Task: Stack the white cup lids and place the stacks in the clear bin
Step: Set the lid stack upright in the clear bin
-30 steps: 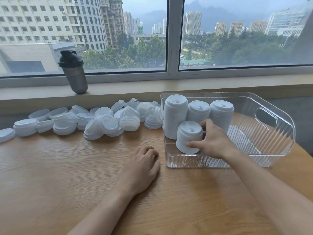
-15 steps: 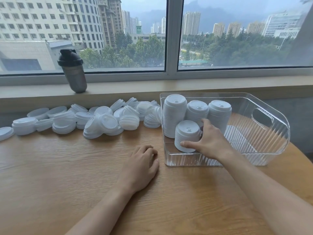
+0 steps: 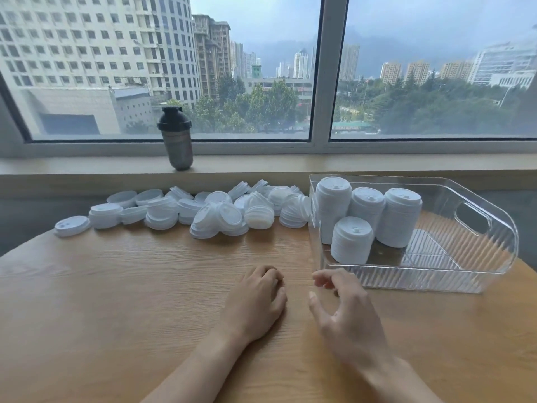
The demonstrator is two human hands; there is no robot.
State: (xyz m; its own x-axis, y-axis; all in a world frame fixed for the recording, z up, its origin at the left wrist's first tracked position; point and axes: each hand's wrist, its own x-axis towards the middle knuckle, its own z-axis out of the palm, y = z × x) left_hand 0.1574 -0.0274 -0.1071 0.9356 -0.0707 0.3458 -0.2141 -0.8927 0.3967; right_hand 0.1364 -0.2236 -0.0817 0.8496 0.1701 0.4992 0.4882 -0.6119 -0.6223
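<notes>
The left hand (image 3: 255, 303) is lying palm down on the wooden table (image 3: 116, 301), its fingers loosely bent with the tips resting on the wood and nothing under them; the forearm is running back toward the lower edge of the view. The right hand (image 3: 345, 318) is hanging just beside it, thumb and fingers curved loosely toward each other in an open C, holding nothing. It seems to be hovering slightly above the table, though the angle is making that hard to judge. It is sitting just in front of the near left corner of the clear bin (image 3: 494, 266), apart from its wall.

Inside the bin, four stacks of white cup lids are standing upright at the left end: three tall ones in a row along the back and a shorter stack (image 3: 351, 241) in front of them. The loose lids (image 3: 220, 210) are lying in a heap on the table to the left of the bin. A dark shaker bottle (image 3: 176, 141) is standing on the windowsill (image 3: 377, 164).
</notes>
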